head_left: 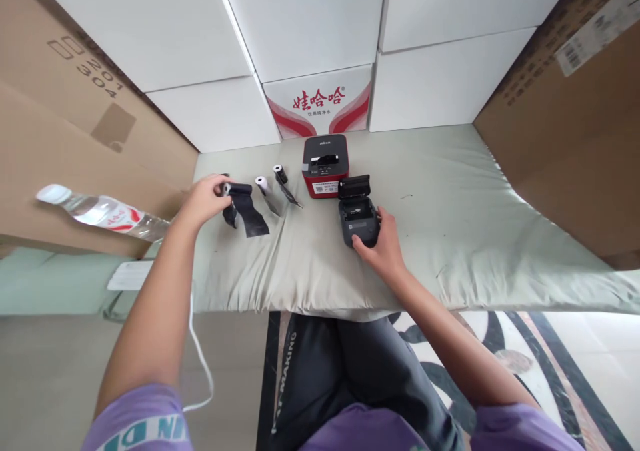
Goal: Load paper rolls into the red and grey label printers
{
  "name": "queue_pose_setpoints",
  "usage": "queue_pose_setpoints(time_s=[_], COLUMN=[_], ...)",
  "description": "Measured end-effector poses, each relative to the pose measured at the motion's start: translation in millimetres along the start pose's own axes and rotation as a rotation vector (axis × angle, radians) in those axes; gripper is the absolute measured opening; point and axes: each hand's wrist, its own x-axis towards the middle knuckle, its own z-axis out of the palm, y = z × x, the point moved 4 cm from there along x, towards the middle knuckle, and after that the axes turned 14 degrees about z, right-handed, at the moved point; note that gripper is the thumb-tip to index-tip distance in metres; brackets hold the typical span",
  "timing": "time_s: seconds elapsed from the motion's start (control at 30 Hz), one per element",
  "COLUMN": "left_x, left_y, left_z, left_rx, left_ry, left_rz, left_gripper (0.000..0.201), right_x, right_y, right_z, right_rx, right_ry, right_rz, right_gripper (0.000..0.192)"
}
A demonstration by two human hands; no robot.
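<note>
My left hand (204, 201) is closed on one end of a dark paper roll (241, 189) at the left of the covered surface. A black strip hangs from that roll, and another dark piece shows below my fingertips. My right hand (384, 246) grips the lower right side of a small dark portable printer (361, 224), thumb at its front corner. The printer's lid (355, 186) stands raised, so its inner compartment shows. Between the hands lie a white-ended roll (261, 183) and a smaller dark roll (280, 172), each with a loose tail.
A red and black box-shaped printer (326, 164) stands just behind the portable one. White cartons (320, 104) line the back. Large cardboard boxes (95, 124) (565, 118) flank both sides. A water bottle (107, 212) and a white power strip (129, 275) are beside my left forearm.
</note>
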Motion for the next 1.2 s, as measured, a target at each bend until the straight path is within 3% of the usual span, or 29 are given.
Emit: queue_pose_setpoints(time_s=[0.1, 0.2, 0.3, 0.4, 0.47, 0.53, 0.6, 0.63, 0.7, 0.77, 0.8, 0.83, 0.9, 1.03, 1.2], left_x=[22.6, 38.7, 43.0, 32.9, 18.0, -4.9, -27.3, -34.8, -43.5, -43.7, -40.3, -33.7, -15.3, 12.8, 16.0], left_y=[-4.3, -4.7, -0.7, 10.8, 28.6, 58.8, 104.7, 132.4, 189.0, 235.5, 250.7, 259.2, 259.0, 225.5, 203.2], left_z=[13.4, 26.5, 31.1, 22.7, 12.5, 7.9, 20.5, 32.8, 60.1, 82.3, 88.7, 92.7, 97.7, 118.2, 146.2], left_rx=[0.188, 0.284, 0.295, 0.283, 0.269, 0.190, 0.013, -0.076, -0.159, -0.140, -0.143, -0.179, -0.322, -0.631, -0.794], left_ry=[-0.168, -0.292, -0.331, -0.214, 0.065, 0.480, 0.743, 0.746, 0.638, 0.541, 0.556, 0.591, 0.678, 0.718, 0.529], left_rz=[0.066, -0.006, -0.079, -0.100, -0.081, -0.019, 0.230, 0.407, 0.714, 0.937, 0.997, 0.993, 0.857, 0.417, 0.109], left_gripper=[0.045, 0.043, 0.042, 0.049, 0.052, 0.044, 0.029, 0.024, 0.023, 0.023, 0.022, 0.021, 0.021, 0.021, 0.017], right_x=[0.0, 0.4, -0.3, -2.1, 0.3, 10.4, 29.8, 42.3, 69.1, 91.7, 99.2, 103.8, 105.1, 93.0, 84.8], right_y=[-0.6, -1.1, -0.5, 0.3, 0.7, 1.0, 0.0, -1.3, -5.2, -8.1, -9.0, -8.9, -6.9, -3.0, -7.8], right_z=[-1.3, -1.9, -1.5, -2.1, -3.8, -5.4, -5.6, -5.1, -3.1, -0.7, 0.2, 0.6, 0.0, -1.2, 2.7], right_rx=[0.006, 0.007, 0.006, 0.018, 0.051, 0.124, 0.223, 0.273, 0.367, 0.448, 0.489, 0.520, 0.533, 0.387, 0.157], right_ry=[-0.015, -0.024, -0.025, -0.031, -0.051, -0.093, -0.150, -0.177, -0.213, -0.227, -0.229, -0.223, -0.202, -0.220, -0.404], right_rz=[0.011, 0.013, 0.021, 0.037, 0.069, 0.151, 0.259, 0.306, 0.348, 0.336, 0.306, 0.274, 0.208, 0.151, 0.108], right_gripper=[0.086, 0.086, 0.086, 0.086, 0.088, 0.090, 0.090, 0.088, 0.082, 0.066, 0.056, 0.048, 0.038, 0.023, 0.054])
